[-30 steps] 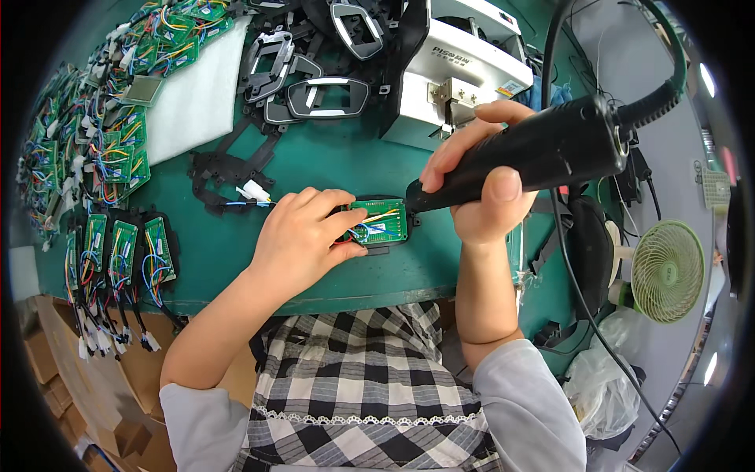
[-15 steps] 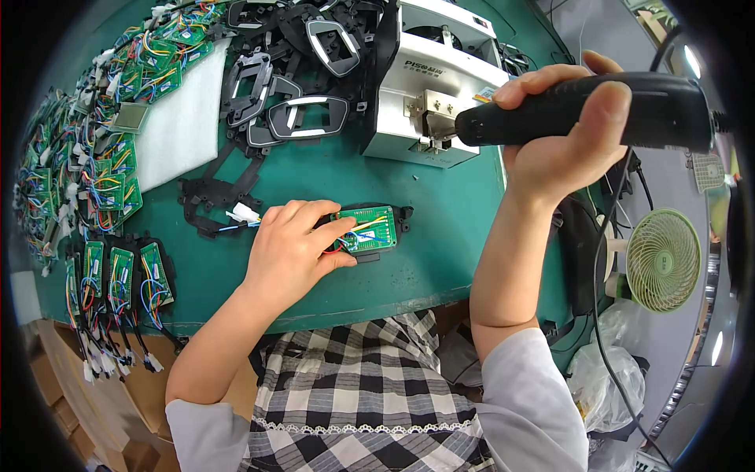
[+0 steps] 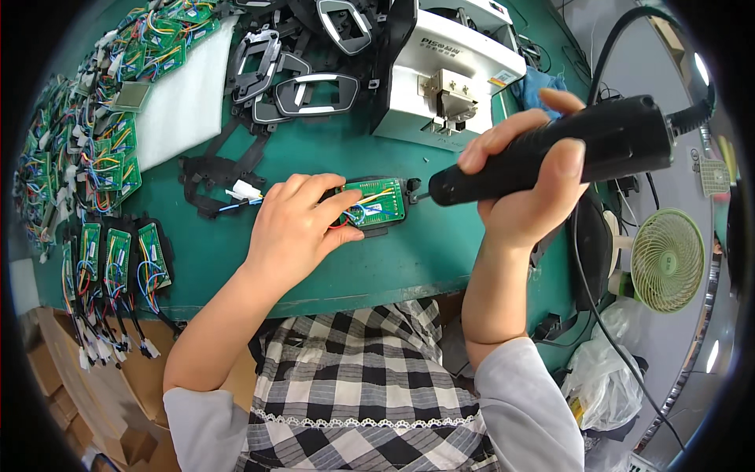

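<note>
My left hand (image 3: 292,224) holds a green circuit board (image 3: 391,206), set in a black plastic housing, against the table. Thumb and fingers close round the board's left end, hiding that part. Red, yellow, blue and white wires cross the board, and a white connector (image 3: 245,190) sticks out left of my hand. A black electric screwdriver (image 3: 605,141) is wrapped in my right hand (image 3: 523,193). It tilts down to the left, its thin bit close to the tab at the housing's right end; whether they touch I cannot tell.
A silver screw feeder (image 3: 405,102) stands beyond the board. Black frames (image 3: 316,96) pile up left of it. Wired boards (image 3: 110,185) cover the far left, with several housed boards (image 3: 118,256) nearer. A green fan (image 3: 668,259) and the screwdriver's cable (image 3: 621,39) are at right.
My right hand has brought the screwdriver down and left, from the screw feeder to the housing's right end. My left hand keeps its hold on the board. The whole view has shifted slightly.
</note>
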`<move>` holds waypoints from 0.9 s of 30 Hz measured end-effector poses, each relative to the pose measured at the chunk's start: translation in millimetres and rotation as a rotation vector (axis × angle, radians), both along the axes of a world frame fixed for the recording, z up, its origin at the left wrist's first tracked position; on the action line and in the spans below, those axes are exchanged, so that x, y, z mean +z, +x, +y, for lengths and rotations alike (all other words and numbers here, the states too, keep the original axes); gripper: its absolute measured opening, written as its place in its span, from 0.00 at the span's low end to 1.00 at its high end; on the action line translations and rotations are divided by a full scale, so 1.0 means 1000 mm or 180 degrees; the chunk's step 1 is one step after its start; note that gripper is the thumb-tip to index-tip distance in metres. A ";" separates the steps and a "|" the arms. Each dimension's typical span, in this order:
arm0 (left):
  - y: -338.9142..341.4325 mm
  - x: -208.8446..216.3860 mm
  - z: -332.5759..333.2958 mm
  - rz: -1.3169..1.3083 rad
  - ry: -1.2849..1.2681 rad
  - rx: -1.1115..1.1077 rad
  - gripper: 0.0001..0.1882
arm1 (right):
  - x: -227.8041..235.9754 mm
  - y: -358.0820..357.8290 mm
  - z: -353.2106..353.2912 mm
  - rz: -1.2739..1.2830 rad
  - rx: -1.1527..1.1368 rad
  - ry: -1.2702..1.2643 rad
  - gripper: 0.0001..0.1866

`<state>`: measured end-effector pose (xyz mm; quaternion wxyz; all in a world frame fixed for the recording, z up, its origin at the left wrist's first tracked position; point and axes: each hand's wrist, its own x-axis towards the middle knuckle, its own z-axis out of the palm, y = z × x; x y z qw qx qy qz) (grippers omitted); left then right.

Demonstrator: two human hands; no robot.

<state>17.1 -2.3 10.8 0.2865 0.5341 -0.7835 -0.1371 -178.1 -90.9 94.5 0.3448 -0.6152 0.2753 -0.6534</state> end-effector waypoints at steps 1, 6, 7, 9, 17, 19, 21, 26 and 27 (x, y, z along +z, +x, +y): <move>0.000 0.000 0.000 -0.0001 0.0005 0.0010 0.24 | -0.003 0.001 0.007 -0.0159 0.0062 0.0148 0.33; -0.001 -0.003 0.000 0.0006 -0.0028 0.0024 0.24 | -0.012 0.001 0.016 -0.0285 0.0166 0.0239 0.32; -0.001 -0.003 0.001 0.0011 -0.0020 0.0034 0.24 | -0.013 0.002 0.016 -0.0295 0.0172 0.0257 0.32; 0.000 -0.003 0.000 0.0021 -0.0024 0.0035 0.24 | -0.016 0.005 0.018 -0.0196 0.0126 0.0296 0.32; 0.001 0.000 0.003 0.0004 0.0089 0.0015 0.22 | -0.027 0.007 0.023 -0.0031 0.0497 -0.0001 0.34; 0.001 -0.002 0.004 -0.0004 0.0098 0.0037 0.21 | -0.028 0.008 0.024 -0.0112 0.0497 0.0086 0.36; 0.002 -0.002 0.003 -0.0016 0.0071 -0.0003 0.20 | -0.029 0.007 0.022 -0.0181 0.0451 0.0128 0.36; 0.002 -0.003 0.000 0.0157 -0.0058 -0.0143 0.22 | 0.022 -0.013 -0.017 -0.0207 -0.0403 -0.0260 0.35; -0.001 -0.002 0.000 0.0284 0.0016 -0.0003 0.23 | 0.032 -0.020 -0.025 -0.0055 -0.0622 -0.0367 0.34</move>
